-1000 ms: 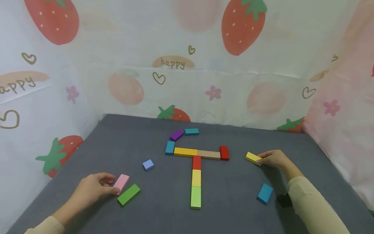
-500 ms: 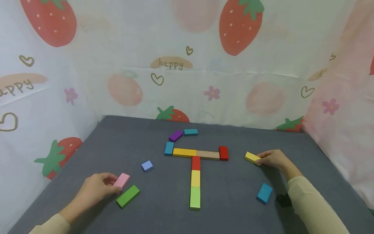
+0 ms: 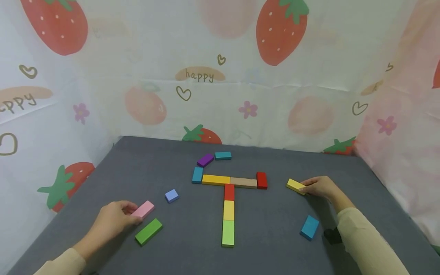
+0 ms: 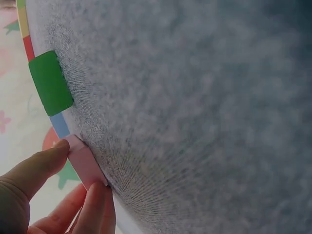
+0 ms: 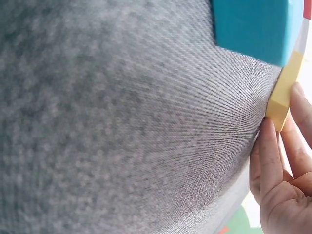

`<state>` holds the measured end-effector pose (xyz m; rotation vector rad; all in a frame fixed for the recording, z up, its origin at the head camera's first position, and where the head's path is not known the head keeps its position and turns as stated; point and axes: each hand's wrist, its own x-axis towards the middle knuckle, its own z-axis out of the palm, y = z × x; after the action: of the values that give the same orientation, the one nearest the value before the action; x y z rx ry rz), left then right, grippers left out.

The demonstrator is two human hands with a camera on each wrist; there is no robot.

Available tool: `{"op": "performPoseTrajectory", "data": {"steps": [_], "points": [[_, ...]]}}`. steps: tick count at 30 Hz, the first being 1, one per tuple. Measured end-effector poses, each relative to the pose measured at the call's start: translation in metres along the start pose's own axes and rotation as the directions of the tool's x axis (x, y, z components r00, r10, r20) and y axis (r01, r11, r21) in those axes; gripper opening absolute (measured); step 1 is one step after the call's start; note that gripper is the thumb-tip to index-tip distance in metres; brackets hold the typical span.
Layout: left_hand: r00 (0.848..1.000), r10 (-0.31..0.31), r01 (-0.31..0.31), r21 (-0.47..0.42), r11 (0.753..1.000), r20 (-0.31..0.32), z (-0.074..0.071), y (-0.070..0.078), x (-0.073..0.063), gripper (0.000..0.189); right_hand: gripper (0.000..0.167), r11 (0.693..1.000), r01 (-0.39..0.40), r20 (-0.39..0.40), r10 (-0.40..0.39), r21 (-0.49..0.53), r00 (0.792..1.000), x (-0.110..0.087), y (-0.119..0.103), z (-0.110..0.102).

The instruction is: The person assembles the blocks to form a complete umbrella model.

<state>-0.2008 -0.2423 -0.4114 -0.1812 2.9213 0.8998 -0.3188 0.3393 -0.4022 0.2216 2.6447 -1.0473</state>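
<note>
My left hand (image 3: pixel 115 217) pinches a pink block (image 3: pixel 143 210) between thumb and fingers at the left of the table; the left wrist view shows the thumb on one end of this pink block (image 4: pixel 87 163). A green block (image 3: pixel 149 232) lies just in front of it, apart from the hand. On the right side, my right hand (image 3: pixel 321 189) holds the near end of a yellow block (image 3: pixel 295 186). Thumb and fingertips touch that yellow block (image 5: pixel 283 95) in the right wrist view. A blue block (image 3: pixel 309 227) lies nearer the front, below the right hand.
Mid-table, a yellow-orange block (image 3: pixel 215 180), a tan block (image 3: pixel 243 183) and a red block (image 3: pixel 262 180) form a row, with a column down to a light green block (image 3: pixel 228 233). Behind lie purple (image 3: pixel 205 160) and teal (image 3: pixel 223 156) blocks. A small periwinkle block (image 3: pixel 172 196) lies left.
My left hand has turned the pink block more sideways and moved it slightly away from the green block. The right hand stays on the yellow block. The head view has shifted slightly.
</note>
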Motion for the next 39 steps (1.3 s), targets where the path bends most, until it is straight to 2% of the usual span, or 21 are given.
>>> {"op": "performPoseTrajectory", "data": {"steps": [5, 9, 11, 14, 18, 29, 32, 39], "points": [[1.000, 0.014, -0.014, 0.002, 1.000, -0.021, 0.001, 0.003, 0.005, 0.036, 0.046, 1.000, -0.004, -0.008, 0.004, -0.002, 1.000, 0.000, -0.001, -0.001], [1.000, 0.013, -0.013, -0.004, 1.000, -0.020, -0.003, 0.007, 0.014, 0.035, 0.047, 1.000, 0.004, -0.007, -0.004, 0.000, 1.000, 0.000, 0.000, -0.002], [0.999, 0.034, -0.034, -0.002, 0.999, -0.020, -0.006, 0.011, 0.020, 0.036, 0.047, 1.000, 0.008, -0.005, -0.008, 0.004, 1.000, -0.001, 0.000, -0.002], [0.994, 0.101, -0.101, -0.009, 0.995, -0.032, -0.011, 0.019, 0.029, 0.037, 0.048, 1.000, 0.011, -0.004, -0.011, 0.003, 1.000, -0.001, 0.001, -0.002], [0.982, 0.181, -0.183, -0.023, 0.983, -0.059, -0.015, 0.034, 0.044, 0.036, 0.049, 1.000, 0.011, -0.002, -0.011, -0.001, 1.000, 0.000, 0.002, -0.001], [0.953, 0.297, -0.301, -0.073, 0.951, -0.054, -0.009, 0.080, 0.098, 0.032, 0.048, 1.000, 0.012, -0.015, -0.011, 0.006, 1.000, 0.000, 0.001, 0.000], [0.948, 0.317, -0.319, -0.084, 0.944, -0.038, -0.004, 0.093, 0.112, 0.033, 0.048, 1.000, 0.007, -0.019, -0.007, -0.006, 1.000, -0.001, 0.001, 0.000], [0.940, 0.339, -0.333, -0.107, 0.937, 0.044, 0.012, 0.126, 0.145, 0.035, 0.047, 1.000, -0.011, -0.023, 0.011, 0.003, 1.000, 0.000, 0.002, 0.002]]}}
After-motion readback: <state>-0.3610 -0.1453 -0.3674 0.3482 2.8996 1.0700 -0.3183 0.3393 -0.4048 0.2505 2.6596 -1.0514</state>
